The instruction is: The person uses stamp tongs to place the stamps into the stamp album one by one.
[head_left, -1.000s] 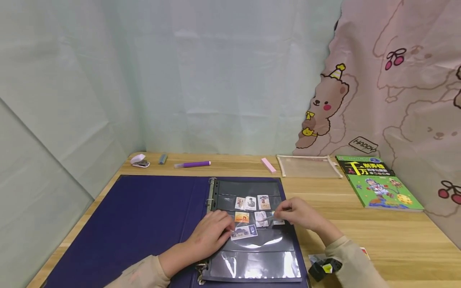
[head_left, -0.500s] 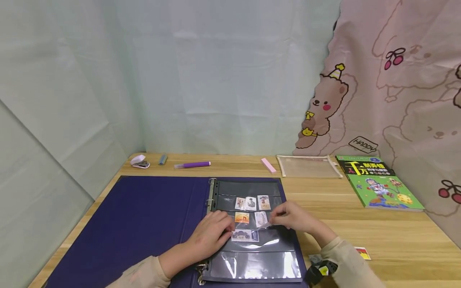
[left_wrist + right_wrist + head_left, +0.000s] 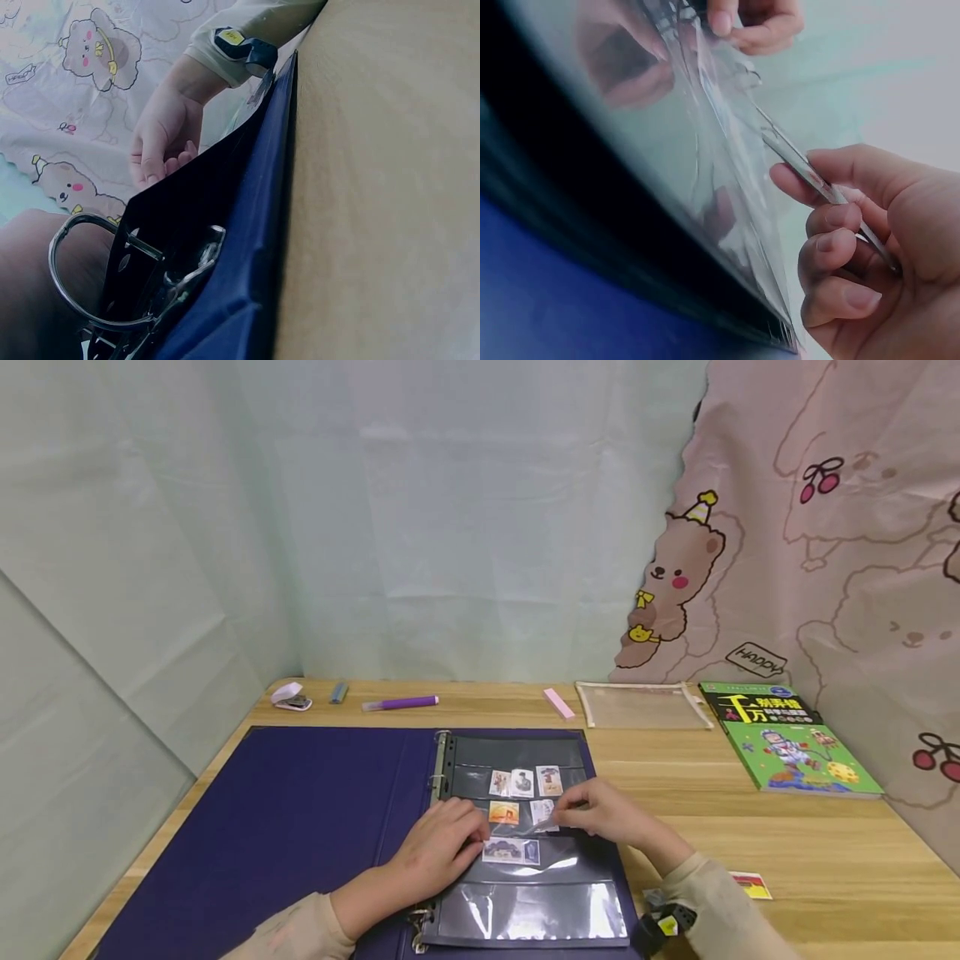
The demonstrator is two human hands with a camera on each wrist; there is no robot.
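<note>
A ring binder lies open with a black stamp page [image 3: 525, 897] of clear strips. My right hand [image 3: 600, 814] holds metal tweezers [image 3: 802, 166] between thumb and fingers, angled down at the page, beside a pale stamp [image 3: 542, 812]. My left hand [image 3: 442, 843] rests on the page's left part, its fingertips at the left end of a wide bluish stamp [image 3: 510, 851]. An orange stamp [image 3: 504, 813] sits above that one, and several other stamps [image 3: 522, 783] stand in the row above. My right hand covers part of the page's right side.
Along the back of the table are a stapler [image 3: 291, 697], a purple marker [image 3: 405, 702], a pink bar [image 3: 558, 703] and a mesh pouch [image 3: 645, 706]. A green book [image 3: 798, 747] lies right. A red-yellow card [image 3: 752, 885] lies near my right sleeve.
My right hand has shifted left and slightly down over the page with the tweezers. The wide bluish stamp, tilted a second ago, now lies level. My left hand has stayed in place.
</note>
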